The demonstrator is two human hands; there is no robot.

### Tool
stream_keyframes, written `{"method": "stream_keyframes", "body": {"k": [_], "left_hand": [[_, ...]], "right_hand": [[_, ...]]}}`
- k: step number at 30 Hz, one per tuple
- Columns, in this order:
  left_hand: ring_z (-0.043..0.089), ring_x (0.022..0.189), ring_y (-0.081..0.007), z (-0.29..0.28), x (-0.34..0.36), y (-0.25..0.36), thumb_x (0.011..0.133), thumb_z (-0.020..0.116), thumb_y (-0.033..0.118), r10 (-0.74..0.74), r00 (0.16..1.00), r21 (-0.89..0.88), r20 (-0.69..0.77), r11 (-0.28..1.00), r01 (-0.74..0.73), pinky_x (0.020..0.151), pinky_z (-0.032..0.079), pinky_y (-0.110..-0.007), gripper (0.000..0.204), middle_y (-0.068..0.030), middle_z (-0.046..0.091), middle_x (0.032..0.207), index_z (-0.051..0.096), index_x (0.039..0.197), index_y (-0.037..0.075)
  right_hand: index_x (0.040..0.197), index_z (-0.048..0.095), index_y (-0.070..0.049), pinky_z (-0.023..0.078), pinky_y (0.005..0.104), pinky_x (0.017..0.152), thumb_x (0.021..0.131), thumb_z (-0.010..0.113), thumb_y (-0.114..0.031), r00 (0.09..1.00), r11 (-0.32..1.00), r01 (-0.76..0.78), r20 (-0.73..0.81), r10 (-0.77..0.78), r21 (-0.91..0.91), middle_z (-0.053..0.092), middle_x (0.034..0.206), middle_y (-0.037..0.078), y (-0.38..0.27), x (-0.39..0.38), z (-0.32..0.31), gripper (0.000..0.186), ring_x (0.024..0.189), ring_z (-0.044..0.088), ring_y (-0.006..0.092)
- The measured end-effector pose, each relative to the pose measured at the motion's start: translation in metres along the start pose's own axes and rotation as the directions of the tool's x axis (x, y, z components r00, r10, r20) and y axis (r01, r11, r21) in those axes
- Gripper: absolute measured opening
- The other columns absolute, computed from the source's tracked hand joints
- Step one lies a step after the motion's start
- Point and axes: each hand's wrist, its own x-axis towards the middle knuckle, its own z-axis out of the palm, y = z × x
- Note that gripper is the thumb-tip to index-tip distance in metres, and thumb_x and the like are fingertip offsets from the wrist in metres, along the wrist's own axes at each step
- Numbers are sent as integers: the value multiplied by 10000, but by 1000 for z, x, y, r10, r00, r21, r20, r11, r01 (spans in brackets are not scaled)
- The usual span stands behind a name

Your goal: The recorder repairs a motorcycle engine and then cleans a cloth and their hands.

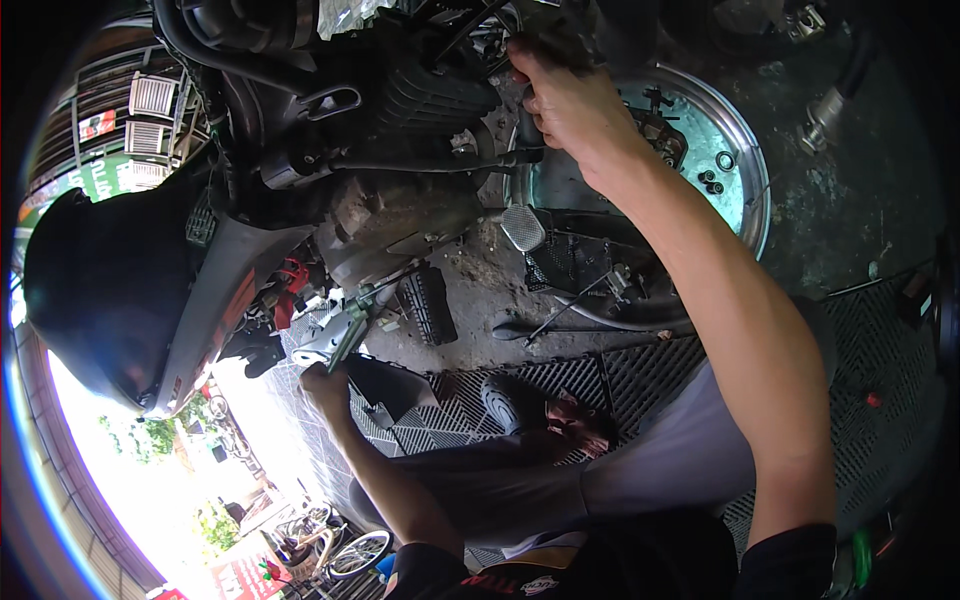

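Right grip (560, 100) clamped around ribbed black engine (430, 95) tube; left grip (322, 385) closed on slim green-handled tool (350, 335).

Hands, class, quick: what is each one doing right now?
Left hand: closed on a green-handled tool.
Right hand: gripping a part of the engine; which part cannot be told.

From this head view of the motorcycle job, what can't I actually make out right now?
- Right hand: its fingertips disappear behind engine parts, so what it grips is hidden.
- Left hand: closed on a green-handled tool; the tool's tip is lost among the parts.
- Metal pan: the small parts inside are too small to identify.
- Lower left: daylight glare washes out the street.
- Picture rim: dark and bent by the fisheye.
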Motion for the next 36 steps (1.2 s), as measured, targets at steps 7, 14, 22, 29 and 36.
{"method": "stream_keyframes", "body": {"k": [7, 14, 22, 29, 36], "left_hand": [[608, 605, -400, 30, -6, 0, 639, 587, 173, 2, 999, 88, 38, 996, -5, 593, 466, -458, 211, -250, 604, 642, 653, 660, -26], [605, 624, -389, 17, -2, 17, 631, 599, 199, -185, 967, 199, 177, 969, 149, 633, 440, -473, 242, -253, 613, 673, 652, 684, -31], [608, 569, -369, 25, -4, 5, 648, 580, 175, -71, 995, 111, 65, 992, 64, 565, 437, -459, 215, -241, 600, 620, 669, 674, -20], [641, 730, -378, 19, -3, 20, 660, 625, 230, -131, 985, 195, 111, 975, 108, 688, 473, -469, 232, -216, 654, 750, 705, 751, 32], [612, 685, -376, -16, 4, 19, 695, 695, 275, -112, 979, 253, 172, 965, 66, 650, 435, -479, 243, -189, 629, 702, 639, 676, 40]], "right_hand": [[1010, 601, -78, 541, 355, 570, 889, 495, -170, 975, 908, -211, 144, 170, 362, 665, 781, 105, -11, -1, -24, 186, 694, 667, 245], [802, 540, -63, 188, 228, 399, 881, 600, -345, 823, 167, -496, 401, 403, 852, 396, 537, -45, -17, 0, -34, 299, 422, 303, 33], [804, 547, -59, 194, 221, 403, 880, 610, -346, 803, 174, -523, 414, 429, 834, 402, 544, -45, -19, 0, -38, 304, 422, 302, 33], [799, 540, -58, 200, 219, 409, 885, 605, -343, 836, 184, -477, 380, 395, 859, 392, 553, -46, -9, -3, -33, 305, 433, 302, 39], [820, 526, -68, 202, 224, 425, 889, 596, -355, 779, 121, -547, 451, 437, 828, 369, 556, -52, -20, 0, -45, 303, 453, 298, 37]]}}
